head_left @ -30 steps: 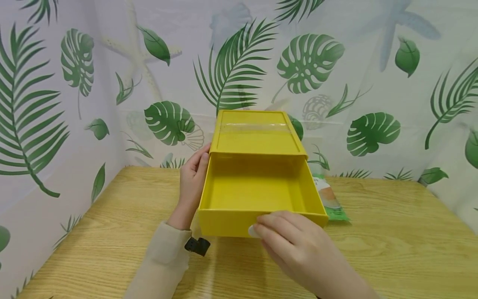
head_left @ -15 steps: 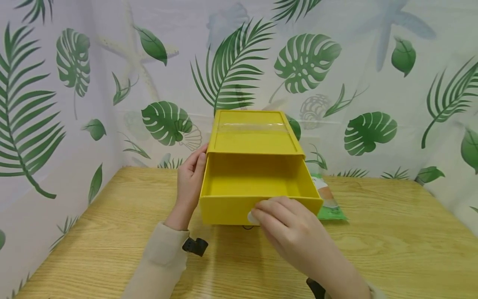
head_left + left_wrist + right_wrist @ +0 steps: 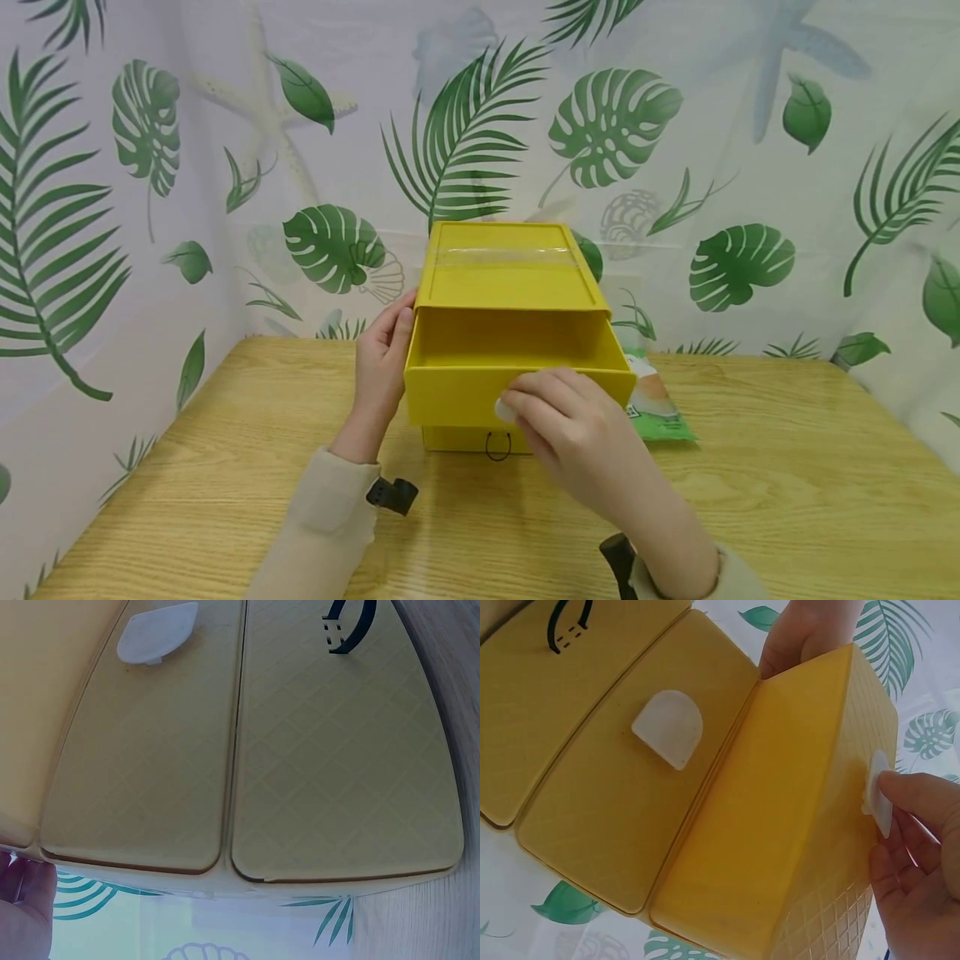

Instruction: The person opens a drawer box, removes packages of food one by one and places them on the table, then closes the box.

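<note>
Fingers of the right hand pinch a handle, left hand resting against the cabinet.

The drawer unit stands on the worktop, with the backdrop behind it and a packet near its right side. The left hand is at its left side, the right hand before it, at the handle of its pulled-out top drawer.

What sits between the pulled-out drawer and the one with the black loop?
A closed drawer with a white handle, directly below the pulled-out drawer, as the right wrist view shows.
</note>
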Demonstrator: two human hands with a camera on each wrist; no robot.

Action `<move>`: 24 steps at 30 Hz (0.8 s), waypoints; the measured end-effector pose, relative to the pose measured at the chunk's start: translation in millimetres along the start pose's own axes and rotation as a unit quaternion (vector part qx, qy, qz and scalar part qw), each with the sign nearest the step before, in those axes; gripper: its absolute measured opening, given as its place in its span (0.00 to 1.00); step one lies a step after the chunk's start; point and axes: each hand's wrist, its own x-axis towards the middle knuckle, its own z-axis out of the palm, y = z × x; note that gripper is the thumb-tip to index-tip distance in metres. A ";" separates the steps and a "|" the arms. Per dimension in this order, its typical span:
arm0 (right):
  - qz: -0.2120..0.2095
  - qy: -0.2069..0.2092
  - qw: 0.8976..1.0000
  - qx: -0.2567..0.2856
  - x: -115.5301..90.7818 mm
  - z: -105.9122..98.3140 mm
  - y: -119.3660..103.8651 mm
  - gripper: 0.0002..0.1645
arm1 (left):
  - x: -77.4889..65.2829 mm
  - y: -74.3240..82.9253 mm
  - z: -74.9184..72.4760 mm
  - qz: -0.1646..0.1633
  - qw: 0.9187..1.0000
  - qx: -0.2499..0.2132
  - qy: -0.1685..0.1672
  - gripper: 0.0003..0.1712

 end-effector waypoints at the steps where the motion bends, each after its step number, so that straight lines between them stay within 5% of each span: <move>1: 0.006 -0.004 1.000 0.001 -0.6 1.7 2.3 0.05 | 0.1 0.0 0.1 0.000 1.000 0.002 0.001 0.18; 17: 0.058 -0.008 0.998 -0.003 -2.7 26.0 28.1 0.12 | 1.2 0.6 1.6 0.007 1.000 0.020 0.011 0.17; 24: 0.083 -0.016 0.996 -0.008 -1.0 33.9 36.3 0.11 | 3.4 -15.7 0.0 -0.010 1.000 0.008 0.011 0.18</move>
